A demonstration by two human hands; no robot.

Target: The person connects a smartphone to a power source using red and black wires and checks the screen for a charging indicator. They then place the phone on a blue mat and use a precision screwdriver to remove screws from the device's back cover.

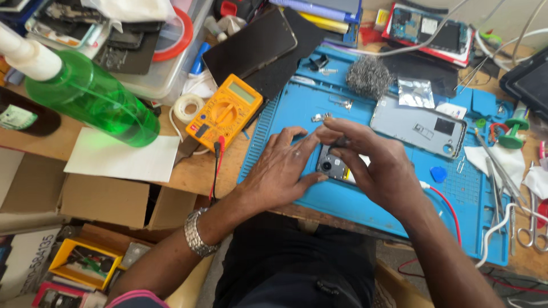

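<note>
Centrally, small grey phone body with round camera lens (333, 165) lies on blue silicone repair mat (365, 199); left hand (282, 171) spread flat beside it, thumb and fingers bracing edge, likely to stop sliding; right hand (377, 165) curled over top, fingertips pinched narrow on small dark part, too hidden to identify; yellow multimeter (225, 111) parked at mat's left edge, within reach; silver phone back cover (419, 125) set aside upper right.

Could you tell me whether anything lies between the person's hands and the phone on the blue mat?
Nothing visible does. The left hand and right hand already rest on the phone, covering most of it on the blue mat.
</note>
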